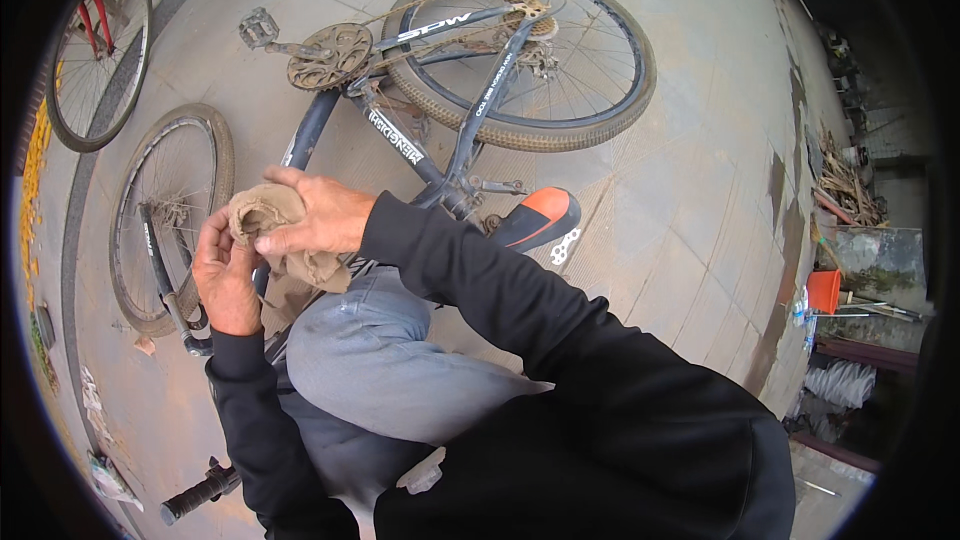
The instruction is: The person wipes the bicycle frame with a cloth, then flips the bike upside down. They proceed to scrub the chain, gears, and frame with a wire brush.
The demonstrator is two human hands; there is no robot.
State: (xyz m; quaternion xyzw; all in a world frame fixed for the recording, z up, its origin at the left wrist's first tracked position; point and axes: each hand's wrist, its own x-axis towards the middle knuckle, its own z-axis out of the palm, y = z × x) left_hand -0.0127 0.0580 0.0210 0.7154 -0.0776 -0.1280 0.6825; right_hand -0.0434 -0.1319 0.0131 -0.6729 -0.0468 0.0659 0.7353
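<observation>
A bunched brown cloth (266,206) is between my hands, rolled at one end so that it forms a round opening. My right hand (326,214) grips it from the right, thumb along its lower side. At the cloth's left edge, the fingertips and thumb of my left hand (226,281) pinch it. Below my hands lies a dirty black mountain bike (394,135) on its side. Its front wheel (225,157) is to the left, and its muddy chainring (330,56) and rear wheel (645,67) are farther off. My bent knee (360,337) is close beneath the cloth.
An orange-and-black saddle (541,216) juts out right of my forearm. Beside it, a flat silver wrench with holes (565,246) lies on the pavement. The handlebar grip (199,495) is at lower left. Another bicycle (101,45) stands at upper left; an orange bucket (823,291) is far right.
</observation>
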